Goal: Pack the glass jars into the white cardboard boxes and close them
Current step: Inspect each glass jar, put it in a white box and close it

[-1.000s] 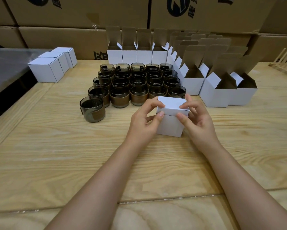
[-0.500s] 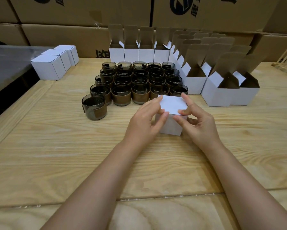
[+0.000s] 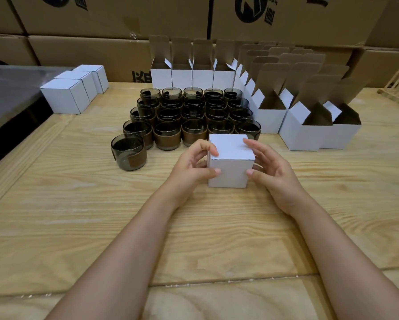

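White cardboard box (image 3: 230, 172), a matte closed cube, stands on the grained pale-wood counter (image 3: 78, 204), just in front of the smoky round glass jars (image 3: 191, 125) with brown bands. Left grip (image 3: 193, 162) pinches its top-left edge; right grip (image 3: 272, 172) cups its right side.

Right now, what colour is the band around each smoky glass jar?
Brown band, head view.

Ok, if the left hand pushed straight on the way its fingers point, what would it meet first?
The closed white box: the left hand has fingertips on its top left edge and thumb on the front, nothing between.
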Tool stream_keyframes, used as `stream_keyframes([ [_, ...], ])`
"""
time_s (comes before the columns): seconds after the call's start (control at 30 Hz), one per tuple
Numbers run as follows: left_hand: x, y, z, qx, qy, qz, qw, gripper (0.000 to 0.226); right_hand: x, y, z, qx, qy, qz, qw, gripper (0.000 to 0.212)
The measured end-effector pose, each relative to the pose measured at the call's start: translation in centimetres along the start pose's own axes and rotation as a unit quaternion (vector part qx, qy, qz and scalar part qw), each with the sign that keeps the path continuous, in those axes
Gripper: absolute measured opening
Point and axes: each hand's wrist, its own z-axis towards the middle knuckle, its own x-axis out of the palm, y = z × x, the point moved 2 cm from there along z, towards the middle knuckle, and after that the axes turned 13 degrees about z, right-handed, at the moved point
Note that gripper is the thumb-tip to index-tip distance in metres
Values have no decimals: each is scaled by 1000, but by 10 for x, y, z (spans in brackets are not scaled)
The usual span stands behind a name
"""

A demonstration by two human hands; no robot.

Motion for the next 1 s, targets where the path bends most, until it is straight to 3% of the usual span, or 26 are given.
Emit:
stream_keyframes([
  [0.3,-4,-1,0,-21,-6,-40,999,35,3,6,0,18,-43,35,998,45],
  [0.4,-5,-3,-4,-27,-11,-13,999,38,6,4,-1,13,-42,25,999,44],
  [0.5,-3,-5,-11,-2,-14,71,997,61,13,0,0,-6,-41,8,999,48],
  [0.6,9,-5,-16,1,-48,250,967,93,21,-5,2,-14,-40,16,999,54],
  [0.67,14,-6,-19,-21,-122,340,932,95,24,-7,3,-11,-29,12,999,56],
  [0.83,16,2,-34,-23,-197,412,890,99,28,-5,2,0,11,-18,1000,29],
  [0.93,6,0,-59,-17,-207,450,869,99,33,-10,-1,7,68,-46,997,36],
  [1.0,-9,-4,-82,-23,-222,458,861,99,34,-13,-2,30,75,-68,994,29],
])
